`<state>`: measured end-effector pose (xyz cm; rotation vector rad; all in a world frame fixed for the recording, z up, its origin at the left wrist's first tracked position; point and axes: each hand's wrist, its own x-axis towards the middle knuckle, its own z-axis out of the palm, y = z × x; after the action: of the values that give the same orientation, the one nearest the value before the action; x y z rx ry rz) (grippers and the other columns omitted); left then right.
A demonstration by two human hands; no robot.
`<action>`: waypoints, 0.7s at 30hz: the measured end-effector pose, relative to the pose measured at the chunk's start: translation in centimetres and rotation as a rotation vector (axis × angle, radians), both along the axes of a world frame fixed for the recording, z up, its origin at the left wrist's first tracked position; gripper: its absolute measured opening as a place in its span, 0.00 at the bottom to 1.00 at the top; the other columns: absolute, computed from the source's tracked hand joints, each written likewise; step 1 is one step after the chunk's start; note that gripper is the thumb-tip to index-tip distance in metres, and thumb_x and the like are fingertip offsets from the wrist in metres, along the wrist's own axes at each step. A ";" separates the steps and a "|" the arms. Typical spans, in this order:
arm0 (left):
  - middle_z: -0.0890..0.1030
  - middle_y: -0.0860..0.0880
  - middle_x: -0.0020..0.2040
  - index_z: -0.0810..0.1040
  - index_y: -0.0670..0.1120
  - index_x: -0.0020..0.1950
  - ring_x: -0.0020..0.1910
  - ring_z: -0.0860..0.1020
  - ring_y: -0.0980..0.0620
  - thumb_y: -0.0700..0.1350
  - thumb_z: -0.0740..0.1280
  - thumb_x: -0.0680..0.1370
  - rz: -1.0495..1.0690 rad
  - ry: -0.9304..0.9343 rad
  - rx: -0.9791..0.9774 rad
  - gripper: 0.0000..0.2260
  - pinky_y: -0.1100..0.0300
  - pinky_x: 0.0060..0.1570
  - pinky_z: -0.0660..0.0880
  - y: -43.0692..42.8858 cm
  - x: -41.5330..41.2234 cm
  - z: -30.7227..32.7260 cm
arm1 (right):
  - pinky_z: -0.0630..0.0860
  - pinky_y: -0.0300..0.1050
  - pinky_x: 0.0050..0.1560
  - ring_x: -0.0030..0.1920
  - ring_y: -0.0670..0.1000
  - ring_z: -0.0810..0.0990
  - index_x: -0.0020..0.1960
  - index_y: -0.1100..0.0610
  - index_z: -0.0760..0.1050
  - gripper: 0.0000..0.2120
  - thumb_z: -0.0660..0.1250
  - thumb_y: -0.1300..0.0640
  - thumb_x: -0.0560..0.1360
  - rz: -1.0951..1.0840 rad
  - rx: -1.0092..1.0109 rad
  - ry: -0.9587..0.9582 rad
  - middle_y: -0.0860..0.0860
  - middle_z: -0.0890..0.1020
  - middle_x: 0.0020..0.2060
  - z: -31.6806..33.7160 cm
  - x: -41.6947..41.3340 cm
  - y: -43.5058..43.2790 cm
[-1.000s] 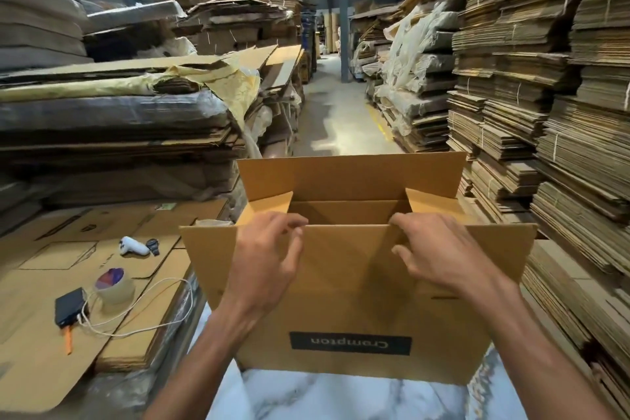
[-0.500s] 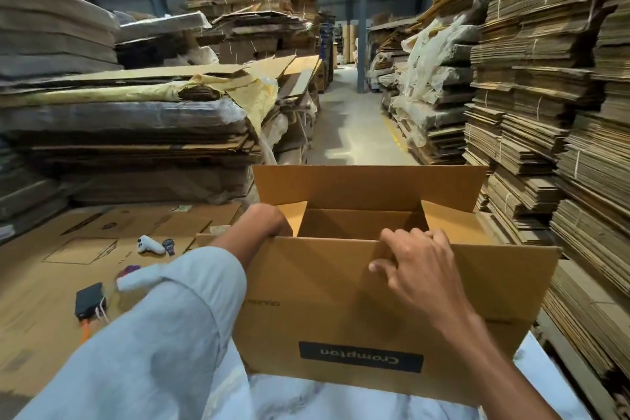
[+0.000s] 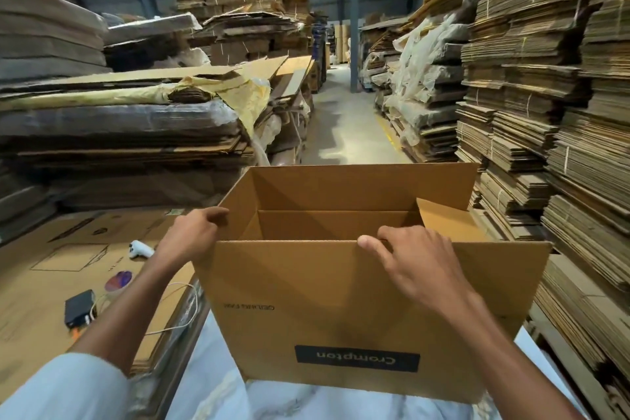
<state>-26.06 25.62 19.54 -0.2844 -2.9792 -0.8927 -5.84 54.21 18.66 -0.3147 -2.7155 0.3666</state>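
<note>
An open brown cardboard box (image 3: 306, 303) with an upside-down black "Crompton" label stands on a white marbled table (image 3: 218, 395) in front of me. Its far flap stands up and its right side flap leans inward. My left hand (image 3: 191, 239) grips the box's left side flap at its near corner, fingers curled over the edge. My right hand (image 3: 412, 266) holds the top edge of the near flap, fingers hooked inside and thumb lying along the edge. The box holds nothing that I can see.
Left of the table lies a low stack of flat cardboard sheets (image 3: 44, 283) carrying a white tape dispenser (image 3: 139, 249), a tape roll (image 3: 117, 281), a black device (image 3: 80, 309) and a white cable. Tall cardboard stacks (image 3: 552, 112) line both sides of an aisle (image 3: 344, 126).
My left hand has moved from the near flap out to the box's left side flap, which now stands more open. My right hand has stayed on the near flap, and the view has dropped closer.
</note>
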 end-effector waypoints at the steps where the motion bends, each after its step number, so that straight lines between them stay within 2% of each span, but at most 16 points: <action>1: 0.76 0.47 0.68 0.72 0.60 0.72 0.56 0.77 0.47 0.41 0.55 0.84 0.026 0.003 0.042 0.21 0.50 0.52 0.81 -0.2 -0.2 -0.4 | 0.73 0.41 0.43 0.35 0.43 0.78 0.44 0.50 0.79 0.26 0.53 0.32 0.80 -0.012 -0.061 -0.110 0.46 0.81 0.35 1.1 -0.4 0.5; 3: 0.75 0.47 0.70 0.72 0.61 0.72 0.57 0.77 0.45 0.40 0.54 0.84 0.054 -0.007 0.082 0.22 0.47 0.52 0.81 -0.3 -0.1 -0.7 | 0.78 0.50 0.52 0.44 0.49 0.81 0.51 0.52 0.82 0.26 0.55 0.34 0.82 -0.053 -0.120 -0.365 0.49 0.85 0.46 2.8 -2.4 2.7; 5: 0.73 0.45 0.72 0.71 0.60 0.73 0.56 0.76 0.45 0.39 0.53 0.84 0.053 0.015 0.071 0.23 0.49 0.50 0.81 0.1 -0.2 -0.9 | 0.77 0.54 0.60 0.53 0.52 0.81 0.59 0.52 0.82 0.20 0.59 0.41 0.82 -0.076 -0.081 -0.641 0.50 0.82 0.60 4.2 -4.7 5.1; 6: 0.73 0.44 0.72 0.71 0.59 0.74 0.55 0.76 0.46 0.39 0.53 0.85 0.049 0.024 0.069 0.23 0.52 0.47 0.80 0.2 -0.1 -1.0 | 0.76 0.53 0.60 0.54 0.52 0.80 0.60 0.52 0.82 0.17 0.61 0.44 0.80 -0.101 -0.057 -0.764 0.50 0.81 0.62 4.6 -5.4 6.1; 8: 0.73 0.43 0.72 0.70 0.57 0.75 0.54 0.75 0.47 0.38 0.53 0.85 0.045 0.027 0.086 0.22 0.55 0.43 0.78 0.5 -0.1 -1.1 | 0.76 0.49 0.57 0.53 0.50 0.80 0.60 0.53 0.81 0.15 0.66 0.46 0.78 -0.189 -0.072 -0.911 0.49 0.81 0.58 4.9 -6.3 7.8; 9: 0.73 0.43 0.72 0.70 0.56 0.75 0.54 0.75 0.48 0.38 0.53 0.85 0.043 0.029 0.093 0.22 0.55 0.43 0.79 0.5 0.0 -1.1 | 0.75 0.48 0.54 0.53 0.50 0.78 0.61 0.54 0.80 0.16 0.69 0.46 0.78 -0.248 -0.088 -0.918 0.50 0.80 0.55 4.6 -6.3 8.5; 11: 0.73 0.43 0.72 0.69 0.54 0.76 0.52 0.75 0.48 0.38 0.53 0.85 0.037 0.021 0.104 0.21 0.56 0.40 0.78 0.6 0.2 -1.0 | 0.72 0.46 0.51 0.52 0.51 0.74 0.64 0.55 0.75 0.18 0.71 0.49 0.78 -0.392 -0.129 -0.811 0.53 0.74 0.46 3.4 -6.1 9.5; 13: 0.74 0.43 0.71 0.69 0.54 0.76 0.50 0.76 0.48 0.38 0.53 0.85 0.030 0.024 0.107 0.21 0.57 0.37 0.77 0.5 0.3 -1.1 | 0.71 0.44 0.51 0.48 0.52 0.72 0.61 0.56 0.73 0.15 0.70 0.51 0.79 -0.464 -0.144 -0.704 0.53 0.71 0.43 2.1 -6.2 10.6; 15: 0.73 0.43 0.71 0.69 0.53 0.76 0.50 0.77 0.48 0.38 0.54 0.85 0.030 0.022 0.116 0.21 0.56 0.38 0.77 0.3 0.4 -1.1 | 0.72 0.45 0.49 0.51 0.52 0.74 0.58 0.54 0.72 0.15 0.71 0.49 0.78 -0.449 -0.127 -0.763 0.53 0.74 0.49 2.3 -6.1 10.5; 17: 0.73 0.43 0.71 0.69 0.54 0.76 0.50 0.77 0.47 0.38 0.53 0.86 0.028 0.016 0.128 0.21 0.52 0.41 0.80 0.1 0.4 -1.1 | 0.73 0.46 0.42 0.51 0.52 0.77 0.58 0.54 0.75 0.13 0.70 0.48 0.77 -0.405 -0.042 -0.828 0.52 0.77 0.51 3.1 -5.8 11.2; 19: 0.73 0.42 0.71 0.69 0.55 0.76 0.51 0.78 0.46 0.38 0.53 0.86 0.033 0.011 0.123 0.21 0.49 0.45 0.81 0.0 0.5 -1.0 | 0.78 0.46 0.43 0.45 0.50 0.81 0.51 0.56 0.77 0.07 0.66 0.52 0.79 -0.365 0.155 -0.756 0.50 0.81 0.46 4.6 -4.4 12.1; 21: 0.73 0.42 0.71 0.70 0.55 0.75 0.52 0.77 0.44 0.38 0.53 0.86 0.030 0.008 0.112 0.21 0.47 0.47 0.81 0.0 0.6 -1.1 | 0.82 0.46 0.46 0.40 0.48 0.83 0.48 0.56 0.78 0.05 0.66 0.55 0.80 -0.414 0.220 -0.612 0.50 0.83 0.42 5.5 -2.7 14.5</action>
<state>-25.50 25.65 18.49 -0.2390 -2.9040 -1.0484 -8.56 68.69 24.13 -1.0469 -3.1121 -0.1805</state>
